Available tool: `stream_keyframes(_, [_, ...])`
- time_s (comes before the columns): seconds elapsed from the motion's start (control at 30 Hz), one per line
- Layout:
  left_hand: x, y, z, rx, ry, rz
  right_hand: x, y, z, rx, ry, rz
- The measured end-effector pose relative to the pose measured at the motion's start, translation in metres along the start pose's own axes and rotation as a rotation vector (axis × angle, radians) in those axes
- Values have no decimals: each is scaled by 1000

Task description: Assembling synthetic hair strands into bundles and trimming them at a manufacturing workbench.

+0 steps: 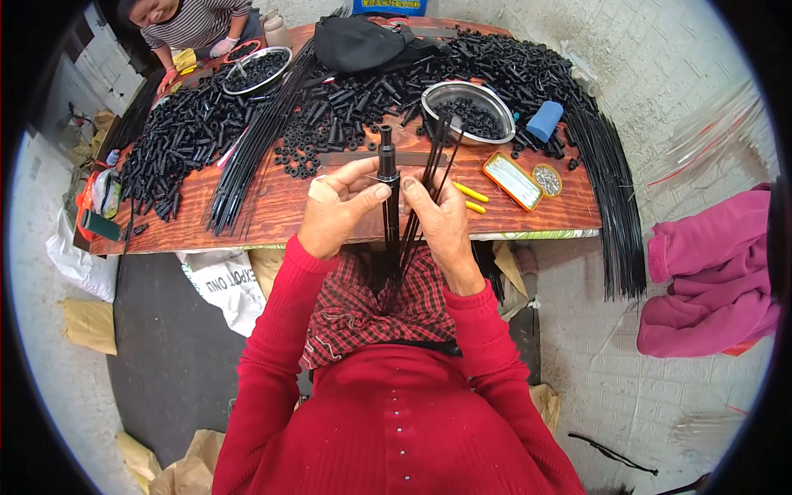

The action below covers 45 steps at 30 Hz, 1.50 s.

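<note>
My left hand (337, 208) pinches a thin black rod with a stepped black plastic cap (386, 157) on its upper end, held upright over the near edge of the wooden table (280, 206). A bandage wraps my left thumb. My right hand (439, 221) grips a bundle of thin black rods (431, 169) that fans upward and also runs down into my lap. Both hands touch each other around the rods. A steel bowl of small black rings (470, 111) stands just beyond the hands.
Heaps of black plastic tubes (181, 140) and rings cover the table, with long rod bundles (247, 157) at left and others draping over the right edge (619, 206). An orange tin (512, 179), a blue cup (544, 120), a second bowl (256, 70) and a black bag (359, 41) are there. Another person's hands (223, 47) work at the far left. Pink cloth (714, 272) lies on the right.
</note>
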<state>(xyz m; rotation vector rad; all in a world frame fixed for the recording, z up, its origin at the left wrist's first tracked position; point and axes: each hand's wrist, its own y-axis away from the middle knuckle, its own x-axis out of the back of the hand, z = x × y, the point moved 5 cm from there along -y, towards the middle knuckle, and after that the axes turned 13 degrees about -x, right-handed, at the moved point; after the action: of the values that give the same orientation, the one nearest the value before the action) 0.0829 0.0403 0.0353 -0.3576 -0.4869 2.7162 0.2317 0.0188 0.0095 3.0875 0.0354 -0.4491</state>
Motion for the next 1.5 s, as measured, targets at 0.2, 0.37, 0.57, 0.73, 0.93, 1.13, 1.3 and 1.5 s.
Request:
stream_keyframes(0.2, [9, -3, -3, 19, 75, 17, -4, -5, 7, -25, -48, -73])
stream_keyframes(0.37, [14, -4, -4, 46, 71, -20, -5, -10, 24, -25, -126, -133])
stream_keyframes(0.57, [12, -8, -6, 54, 72, -60, -9, -12, 28, -147, -250, -206])
stream_keyframes(0.73, [9, -9, -6, 89, 65, -61, -6, -12, 33, -87, -299, -151])
stream_keyframes(0.93, [8, -11, -10, 59, 88, -42, -10, -9, 33, -69, -301, -95])
stream_keyframes(1.13, [-3, -12, -6, 104, 121, -11, -5, -11, 38, -44, -350, -102])
stream_keyframes(1.3, [-18, -10, -6, 60, 16, -35, 8, -10, 48, -49, -466, -187])
stream_keyframes(1.5, [-40, -11, -5, 9, -184, -57, 36, -18, 68, -69, -527, -252])
